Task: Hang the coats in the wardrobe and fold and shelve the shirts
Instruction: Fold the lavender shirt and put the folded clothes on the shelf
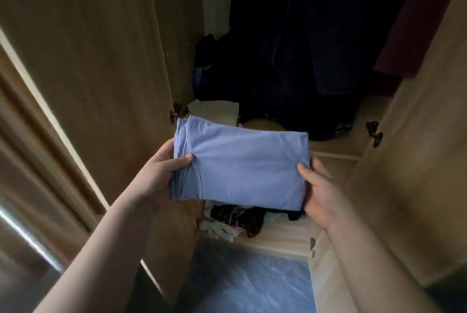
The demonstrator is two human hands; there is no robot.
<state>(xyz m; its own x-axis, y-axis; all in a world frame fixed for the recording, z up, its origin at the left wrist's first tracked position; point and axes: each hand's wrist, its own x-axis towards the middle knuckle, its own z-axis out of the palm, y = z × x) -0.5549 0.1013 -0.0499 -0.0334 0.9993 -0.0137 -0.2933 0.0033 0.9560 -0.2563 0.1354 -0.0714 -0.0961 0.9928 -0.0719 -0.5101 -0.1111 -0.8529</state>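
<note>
I have the folded blue shirt (242, 163) gripped at both ends, left hand (161, 168) and right hand (321, 189), keeping it flat. That way the folds hold (I judge) on the way to the far shelf (336, 147).

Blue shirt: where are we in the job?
Done: dark coats already hang in the wardrobe, and the blue shirt is folded. In hand: left hand and right hand hold it before the shelves. Left: set it down; loose clothes on the lower shelf look unfolded.
</note>
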